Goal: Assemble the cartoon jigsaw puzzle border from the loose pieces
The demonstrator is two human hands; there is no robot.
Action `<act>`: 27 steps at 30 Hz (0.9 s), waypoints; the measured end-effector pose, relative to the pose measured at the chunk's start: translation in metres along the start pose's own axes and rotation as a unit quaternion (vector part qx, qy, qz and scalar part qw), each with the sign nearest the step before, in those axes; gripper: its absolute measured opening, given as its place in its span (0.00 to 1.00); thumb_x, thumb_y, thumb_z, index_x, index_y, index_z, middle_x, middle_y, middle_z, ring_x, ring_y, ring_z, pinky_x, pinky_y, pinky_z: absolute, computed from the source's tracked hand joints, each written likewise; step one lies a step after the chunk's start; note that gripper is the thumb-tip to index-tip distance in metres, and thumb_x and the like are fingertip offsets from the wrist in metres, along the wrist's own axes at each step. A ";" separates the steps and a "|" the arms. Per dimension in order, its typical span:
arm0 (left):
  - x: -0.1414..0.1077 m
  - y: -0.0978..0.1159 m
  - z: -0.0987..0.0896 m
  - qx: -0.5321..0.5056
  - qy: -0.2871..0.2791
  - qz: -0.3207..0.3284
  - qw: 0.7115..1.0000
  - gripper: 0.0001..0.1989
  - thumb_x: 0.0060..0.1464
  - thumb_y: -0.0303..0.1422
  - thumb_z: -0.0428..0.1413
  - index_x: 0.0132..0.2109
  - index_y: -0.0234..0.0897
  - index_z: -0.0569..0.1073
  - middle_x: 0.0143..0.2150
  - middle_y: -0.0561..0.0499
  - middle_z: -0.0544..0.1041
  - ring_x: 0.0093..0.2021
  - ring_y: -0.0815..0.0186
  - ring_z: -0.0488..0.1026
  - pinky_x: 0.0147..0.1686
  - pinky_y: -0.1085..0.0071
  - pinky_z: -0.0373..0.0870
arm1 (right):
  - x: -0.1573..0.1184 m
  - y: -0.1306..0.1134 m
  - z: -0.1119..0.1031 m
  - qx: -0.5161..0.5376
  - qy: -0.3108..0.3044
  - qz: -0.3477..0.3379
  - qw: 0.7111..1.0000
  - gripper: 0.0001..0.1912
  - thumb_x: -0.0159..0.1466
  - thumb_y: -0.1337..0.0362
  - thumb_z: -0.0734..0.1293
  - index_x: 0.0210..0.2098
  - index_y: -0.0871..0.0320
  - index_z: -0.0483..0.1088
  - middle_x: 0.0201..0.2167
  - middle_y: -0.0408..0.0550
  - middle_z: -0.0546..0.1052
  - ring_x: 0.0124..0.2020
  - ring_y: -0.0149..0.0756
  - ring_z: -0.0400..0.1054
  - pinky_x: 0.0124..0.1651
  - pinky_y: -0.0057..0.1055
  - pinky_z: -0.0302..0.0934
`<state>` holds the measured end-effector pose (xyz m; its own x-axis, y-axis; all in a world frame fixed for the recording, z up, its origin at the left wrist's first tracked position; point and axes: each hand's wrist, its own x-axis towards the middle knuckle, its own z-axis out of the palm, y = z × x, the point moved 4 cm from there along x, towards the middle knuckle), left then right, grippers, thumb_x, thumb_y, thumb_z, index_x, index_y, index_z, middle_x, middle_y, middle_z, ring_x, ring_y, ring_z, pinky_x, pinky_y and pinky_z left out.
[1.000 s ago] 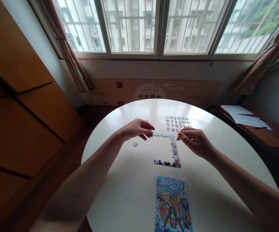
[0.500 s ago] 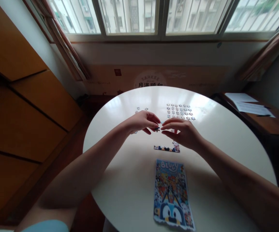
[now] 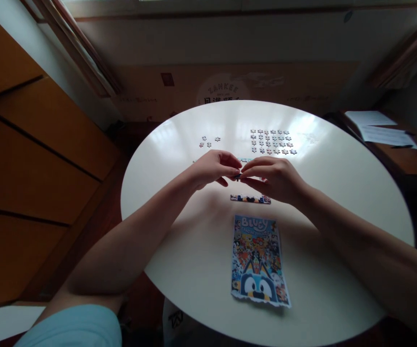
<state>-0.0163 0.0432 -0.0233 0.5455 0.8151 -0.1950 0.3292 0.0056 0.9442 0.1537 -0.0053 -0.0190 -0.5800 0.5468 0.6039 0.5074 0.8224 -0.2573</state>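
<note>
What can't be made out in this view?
All in the head view:
- Outline of the dark piece: hidden by fingers of the left hand and right hand.
- Joined border, right side: mostly behind the right hand.
- Writing on the papers: too small.

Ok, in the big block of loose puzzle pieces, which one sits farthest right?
The right-end puzzle piece of the row nearest the person; it lies farther right than the end pieces of the rows behind.
</note>
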 end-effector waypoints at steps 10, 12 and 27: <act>0.001 -0.002 0.003 0.010 -0.015 -0.003 1.000 0.09 0.51 0.27 0.61 0.41 0.30 0.77 0.35 0.45 0.79 0.34 0.65 0.76 0.27 0.73 0.71 | -0.001 0.000 0.004 0.025 -0.021 0.013 0.999 0.08 0.67 0.63 0.68 0.38 0.51 0.81 0.39 0.44 0.83 0.40 0.37 0.78 0.41 0.34 0.70; 0.000 0.002 -0.001 0.056 0.002 0.006 0.998 0.08 0.53 0.29 0.60 0.41 0.31 0.77 0.34 0.45 0.80 0.34 0.65 0.77 0.26 0.73 0.70 | -0.001 0.001 0.002 0.032 -0.025 0.018 0.999 0.08 0.66 0.63 0.68 0.38 0.52 0.81 0.39 0.44 0.83 0.39 0.37 0.78 0.41 0.34 0.71; -0.087 0.021 0.023 0.527 -0.057 0.028 0.848 0.12 0.55 0.26 0.51 0.30 0.40 0.77 0.29 0.45 0.77 0.28 0.60 0.71 0.30 0.66 0.64 | 0.003 0.016 0.020 0.031 -0.105 0.057 0.992 0.08 0.67 0.63 0.67 0.37 0.51 0.80 0.38 0.44 0.83 0.38 0.35 0.77 0.40 0.34 0.70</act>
<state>-0.0393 -0.0413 0.0070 0.6342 0.7350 -0.2398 0.7731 -0.6005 0.2041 0.1474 0.0123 -0.0360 -0.6440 0.6524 0.3995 0.5408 0.7576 -0.3655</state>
